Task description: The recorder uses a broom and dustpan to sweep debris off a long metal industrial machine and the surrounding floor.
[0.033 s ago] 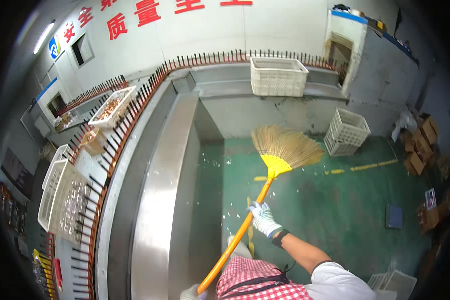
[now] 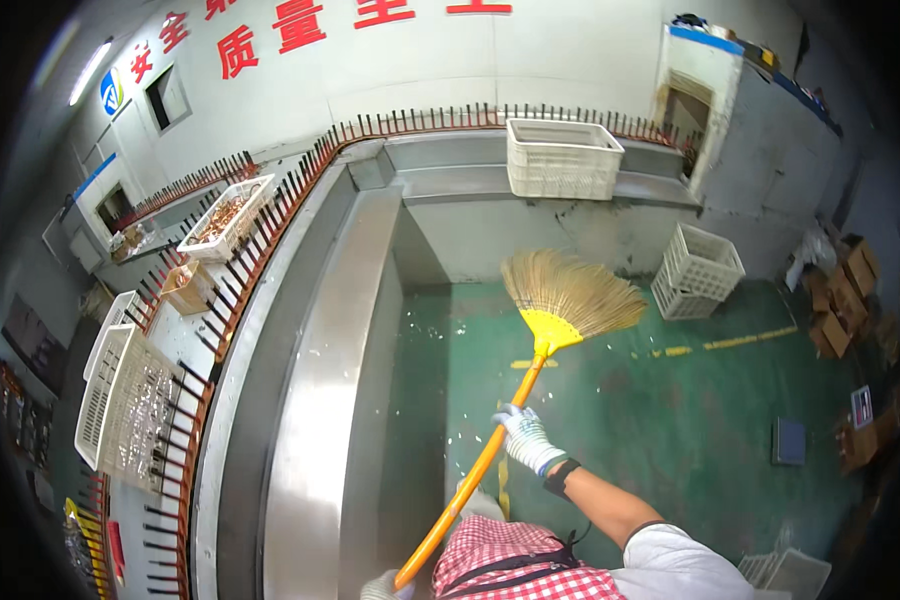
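Note:
A broom with a fan of straw bristles, a yellow collar and an orange handle slants across the view. My right hand, in a white striped glove, wraps around the upper part of the handle. At the lower edge my left hand, also gloved, grips the handle's near end; only part of it shows. The bristles fan out low over the green floor; whether they touch it I cannot tell. Small white scraps lie scattered left of the handle.
A metal ledge runs along the left below a conveyor with upright black pegs. White crates stand on the far ledge and on the floor. Cardboard boxes and a flat grey-blue square thing lie right.
The surroundings sit slightly lower in the view, as if my head tilted a little. Both hands keep their hold on the broom, which looks nearly still.

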Available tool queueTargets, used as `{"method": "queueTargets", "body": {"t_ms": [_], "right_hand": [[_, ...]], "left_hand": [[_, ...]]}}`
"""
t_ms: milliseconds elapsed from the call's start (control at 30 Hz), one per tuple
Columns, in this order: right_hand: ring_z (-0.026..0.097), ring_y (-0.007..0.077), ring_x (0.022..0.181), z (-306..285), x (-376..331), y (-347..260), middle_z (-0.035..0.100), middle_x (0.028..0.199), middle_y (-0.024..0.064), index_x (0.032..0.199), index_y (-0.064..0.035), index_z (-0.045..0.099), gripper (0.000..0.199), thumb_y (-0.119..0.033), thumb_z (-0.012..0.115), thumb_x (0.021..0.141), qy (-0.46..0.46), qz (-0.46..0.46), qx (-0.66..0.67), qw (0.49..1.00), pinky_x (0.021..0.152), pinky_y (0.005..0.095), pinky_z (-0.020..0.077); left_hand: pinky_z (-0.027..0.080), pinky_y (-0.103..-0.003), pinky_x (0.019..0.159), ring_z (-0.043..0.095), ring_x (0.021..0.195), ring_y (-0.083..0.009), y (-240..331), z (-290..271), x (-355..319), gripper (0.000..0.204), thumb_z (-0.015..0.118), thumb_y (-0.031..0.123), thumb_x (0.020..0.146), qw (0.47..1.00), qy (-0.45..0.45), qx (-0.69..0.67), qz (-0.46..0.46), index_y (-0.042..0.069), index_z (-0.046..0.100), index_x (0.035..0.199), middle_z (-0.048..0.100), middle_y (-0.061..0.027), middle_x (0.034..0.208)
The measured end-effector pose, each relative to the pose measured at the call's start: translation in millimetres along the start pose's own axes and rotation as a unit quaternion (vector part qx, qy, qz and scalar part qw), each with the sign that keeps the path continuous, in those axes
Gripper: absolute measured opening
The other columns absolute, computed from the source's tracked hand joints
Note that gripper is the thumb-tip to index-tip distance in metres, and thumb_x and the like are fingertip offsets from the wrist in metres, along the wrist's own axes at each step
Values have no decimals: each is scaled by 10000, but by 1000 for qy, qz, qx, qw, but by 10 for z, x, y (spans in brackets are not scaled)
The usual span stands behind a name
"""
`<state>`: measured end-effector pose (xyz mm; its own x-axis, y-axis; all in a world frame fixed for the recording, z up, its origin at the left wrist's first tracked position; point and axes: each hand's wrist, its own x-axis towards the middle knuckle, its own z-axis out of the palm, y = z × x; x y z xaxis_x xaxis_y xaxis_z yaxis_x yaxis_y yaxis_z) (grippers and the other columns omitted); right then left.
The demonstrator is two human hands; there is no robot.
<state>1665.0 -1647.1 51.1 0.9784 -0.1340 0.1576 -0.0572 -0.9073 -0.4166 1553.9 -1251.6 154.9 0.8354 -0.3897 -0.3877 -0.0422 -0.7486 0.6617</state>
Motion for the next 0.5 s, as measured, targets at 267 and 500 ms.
{"method": "queueTargets", "body": {"t_ms": [267, 500], "right_hand": [[585, 215, 850, -17, 2633, 1, 540, 1015, 88, 1277, -109, 317, 424, -217, 515, 918, 65, 283, 716, 636, 764, 336, 510], [512, 160, 505, 181, 4965, 538, 473, 713, 37, 1005, -132, 383, 174, -202, 514, 915, 64, 289, 695, 655, 448, 335, 491]], "left_hand": [[383, -268, 432, 481, 485, -80, 631, -616, 2034, 232, 618, 190, 822, 980, 74, -180, -52, 31, 609, 991, 566, -22, 642], [497, -352, 569, 644, 595, -253, 1134, -541, 4357, 495, 620, 476, 785, 992, 121, 27, -24, 52, 592, 1038, 621, -143, 639]]}}
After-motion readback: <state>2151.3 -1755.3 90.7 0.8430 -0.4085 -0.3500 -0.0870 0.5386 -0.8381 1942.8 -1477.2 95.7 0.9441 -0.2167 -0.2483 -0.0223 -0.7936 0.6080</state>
